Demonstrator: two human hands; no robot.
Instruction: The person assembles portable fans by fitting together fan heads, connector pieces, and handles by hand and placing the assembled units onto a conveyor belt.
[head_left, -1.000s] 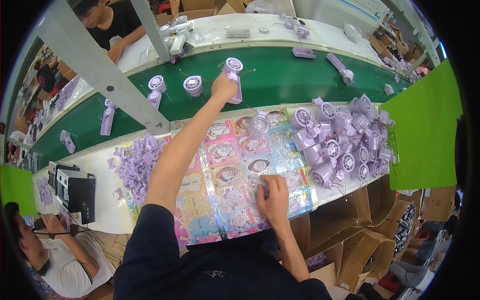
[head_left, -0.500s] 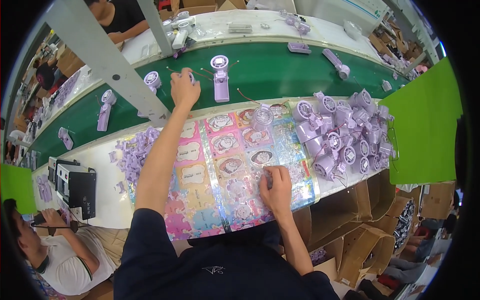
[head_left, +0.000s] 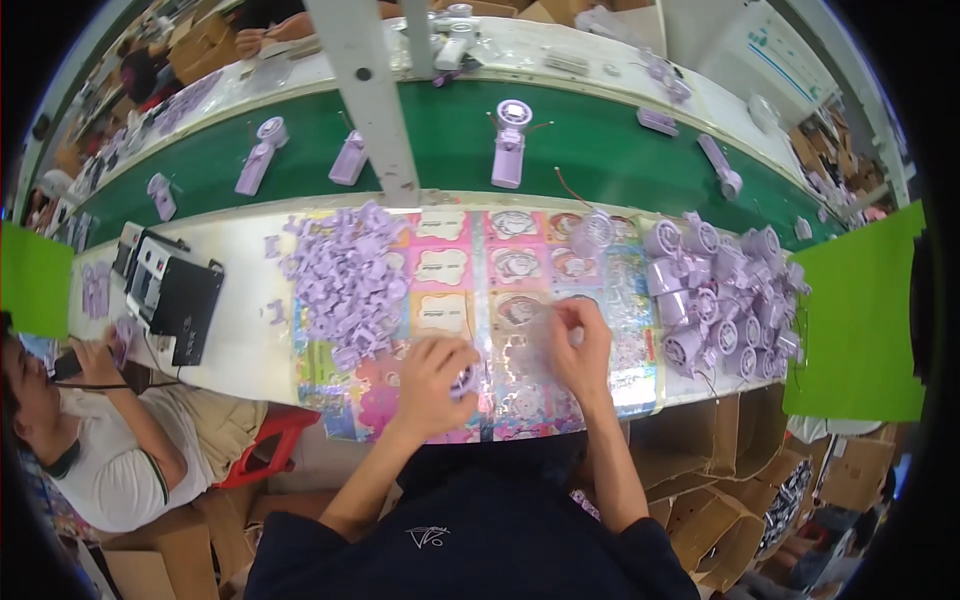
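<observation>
My left hand [head_left: 432, 388] is closed round a lilac fan head [head_left: 463, 381], mostly hidden by the fingers, low over the colourful printed mat [head_left: 440, 262]. Across from it, my right hand [head_left: 582, 350] is closed in a pinch. A pale, see-through blur borders its fingertips, and what they hold cannot be made out. Further back on the mat rests a round translucent grille [head_left: 593, 233]. To the left of my hands lies a heap of small lilac plastic parts [head_left: 350, 280]. Lilac fan housings [head_left: 722, 295] with thin wires are piled at the right.
A green conveyor belt [head_left: 445, 140] runs behind the mat, carrying a lilac handheld fan [head_left: 510, 145] and other fan pieces. A metal post [head_left: 370, 110] rises before it. Black boxes [head_left: 180, 300] stand at left near a seated person [head_left: 110, 430]. Cardboard boxes [head_left: 720, 520] sit below right.
My left hand has come back from the conveyor to the mat, bringing a fan head. My right hand stays over the mat, fingers pinched. The view has shifted leftward.
</observation>
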